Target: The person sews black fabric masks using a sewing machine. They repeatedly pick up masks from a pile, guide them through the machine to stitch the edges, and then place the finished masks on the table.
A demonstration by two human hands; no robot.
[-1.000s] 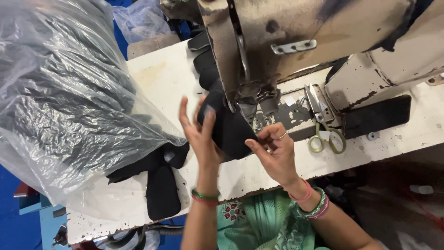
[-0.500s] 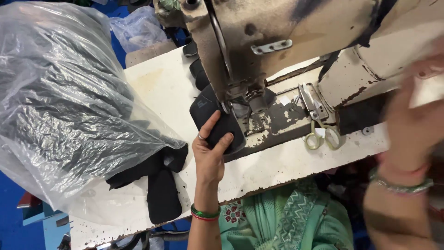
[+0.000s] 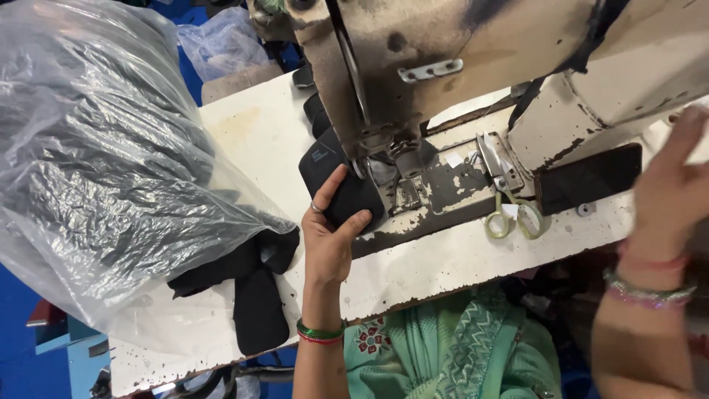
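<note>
1. The right hand (image 3: 676,177) is blurred and cut by the frame's right edge; its fingers look spread and it holds nothing that can be seen.
2. The sewing machine (image 3: 473,66) covers the needle area, so the far end of the black fabric piece (image 3: 336,181) just beyond the left hand's fingertips is hidden under the machine head.
3. The left hand (image 3: 329,236) lies on the fabric piece, thumb and fingers spread flat, pressing it to the white surface (image 3: 458,258) rather than closing around it.
4. To the right of the left hand, scissors with pale green handles (image 3: 509,207) lie on the machine bed, and a dark flat slab (image 3: 587,177) lies farther right, below the right hand.
5. To the left of the left hand, more black pieces (image 3: 255,288) spill from a clear plastic bag (image 3: 103,162), whose crumpled film blurs its contents.
</note>
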